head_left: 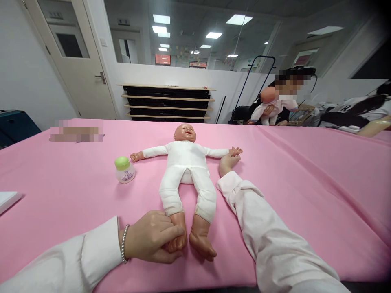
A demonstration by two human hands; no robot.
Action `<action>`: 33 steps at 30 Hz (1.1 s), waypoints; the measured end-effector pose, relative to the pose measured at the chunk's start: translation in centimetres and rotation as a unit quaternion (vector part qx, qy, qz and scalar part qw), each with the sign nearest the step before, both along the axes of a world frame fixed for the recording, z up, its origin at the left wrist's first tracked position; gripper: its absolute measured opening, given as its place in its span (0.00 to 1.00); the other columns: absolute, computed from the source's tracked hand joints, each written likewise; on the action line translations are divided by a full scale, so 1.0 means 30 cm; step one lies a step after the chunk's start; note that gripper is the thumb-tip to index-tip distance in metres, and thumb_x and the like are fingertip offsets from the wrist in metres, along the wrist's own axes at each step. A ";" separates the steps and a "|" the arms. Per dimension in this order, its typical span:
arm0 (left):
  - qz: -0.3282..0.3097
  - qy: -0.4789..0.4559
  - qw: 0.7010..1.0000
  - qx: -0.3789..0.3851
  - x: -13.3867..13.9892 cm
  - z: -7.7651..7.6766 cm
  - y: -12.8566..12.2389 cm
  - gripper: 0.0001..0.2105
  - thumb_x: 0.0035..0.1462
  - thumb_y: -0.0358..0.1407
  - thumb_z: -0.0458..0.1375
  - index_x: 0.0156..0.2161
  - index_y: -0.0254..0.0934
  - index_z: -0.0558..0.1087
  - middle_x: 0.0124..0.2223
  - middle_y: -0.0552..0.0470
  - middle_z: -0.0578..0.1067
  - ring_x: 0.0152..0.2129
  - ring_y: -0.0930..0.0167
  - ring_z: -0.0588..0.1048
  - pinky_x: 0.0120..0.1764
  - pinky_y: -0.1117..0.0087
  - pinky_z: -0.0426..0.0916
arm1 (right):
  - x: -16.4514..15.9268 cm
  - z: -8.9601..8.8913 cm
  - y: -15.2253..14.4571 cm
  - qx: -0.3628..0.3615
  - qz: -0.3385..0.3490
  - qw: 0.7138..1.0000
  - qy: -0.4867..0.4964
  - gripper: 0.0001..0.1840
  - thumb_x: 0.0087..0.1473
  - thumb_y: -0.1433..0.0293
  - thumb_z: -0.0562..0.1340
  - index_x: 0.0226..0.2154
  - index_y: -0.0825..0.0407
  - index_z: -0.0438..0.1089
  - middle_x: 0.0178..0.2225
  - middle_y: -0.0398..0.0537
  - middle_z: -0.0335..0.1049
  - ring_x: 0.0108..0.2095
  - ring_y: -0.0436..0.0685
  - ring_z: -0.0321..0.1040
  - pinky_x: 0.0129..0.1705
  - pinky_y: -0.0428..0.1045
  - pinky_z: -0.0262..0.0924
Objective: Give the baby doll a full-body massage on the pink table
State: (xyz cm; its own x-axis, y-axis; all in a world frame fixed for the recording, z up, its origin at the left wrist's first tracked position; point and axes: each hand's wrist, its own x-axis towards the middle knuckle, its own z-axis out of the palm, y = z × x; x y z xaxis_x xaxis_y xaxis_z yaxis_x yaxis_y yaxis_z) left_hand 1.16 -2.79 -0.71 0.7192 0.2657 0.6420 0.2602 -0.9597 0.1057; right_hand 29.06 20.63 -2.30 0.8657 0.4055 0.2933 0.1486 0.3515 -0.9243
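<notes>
A baby doll (187, 156) in a white cloth body lies on its back on the pink-covered table (146, 187), arms spread and feet toward me. My left hand (154, 237), with a beaded bracelet at the wrist, is closed around the doll's foot on the left side. Up at the doll's outstretched hand on the right side, my right hand (228, 162) grips it from below, its fingers partly hidden. Beside the doll's other arm stands a small clear jar (125, 173) with a green lid, touched by neither of my hands.
A white flat object (8, 201) lies at the table's left edge. Farther back is a blurred-out item (76, 133). Behind the table are a stacked shelf unit (168, 103) and, at right, a person (284, 93) holding another doll.
</notes>
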 end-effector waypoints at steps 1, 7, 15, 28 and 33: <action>-0.001 0.000 1.000 0.000 0.000 -0.001 0.001 0.08 0.50 0.36 0.54 0.36 0.36 0.65 0.21 0.57 0.68 0.17 0.75 0.67 0.19 0.73 0.56 | -0.001 0.001 -0.001 0.002 0.001 1.000 -0.001 0.20 0.56 0.75 0.44 0.47 0.64 0.60 0.52 0.62 0.61 0.55 0.51 0.58 0.56 0.48 0.53; -0.001 0.005 1.000 -0.002 -0.002 -0.001 0.001 0.08 0.50 0.36 0.54 0.37 0.36 0.65 0.21 0.57 0.68 0.17 0.75 0.67 0.19 0.73 0.56 | -0.002 0.003 -0.004 0.003 0.006 1.000 -0.003 0.20 0.56 0.75 0.44 0.48 0.65 0.59 0.52 0.62 0.61 0.55 0.51 0.58 0.56 0.48 0.53; -0.009 -0.026 0.999 0.032 -0.006 0.024 -0.003 0.11 0.49 0.35 0.54 0.39 0.35 0.64 0.20 0.56 0.69 0.16 0.75 0.67 0.19 0.73 0.57 | 0.005 -0.001 0.002 0.003 -0.006 1.000 -0.028 0.21 0.54 0.75 0.45 0.49 0.65 0.58 0.53 0.63 0.60 0.56 0.52 0.56 0.58 0.48 0.50; 0.255 -0.298 0.916 -0.084 -0.105 0.122 0.092 0.11 0.57 0.39 0.52 0.44 0.39 0.67 0.28 0.56 0.71 0.21 0.77 0.70 0.24 0.76 0.66 | -0.200 0.152 -0.092 0.077 0.288 0.839 -0.455 0.18 0.54 0.71 0.55 0.48 0.46 0.65 0.45 0.46 0.66 0.47 0.53 0.62 0.52 0.52 0.56; 0.232 -0.333 0.859 -0.311 -0.091 0.094 0.208 0.14 0.58 0.42 0.51 0.47 0.39 0.64 0.31 0.56 0.70 0.17 0.80 0.66 0.21 0.76 0.65 | -0.219 0.132 -0.095 0.071 0.367 0.762 -0.529 0.16 0.57 0.73 0.52 0.44 0.45 0.70 0.45 0.44 0.69 0.48 0.52 0.63 0.53 0.52 0.55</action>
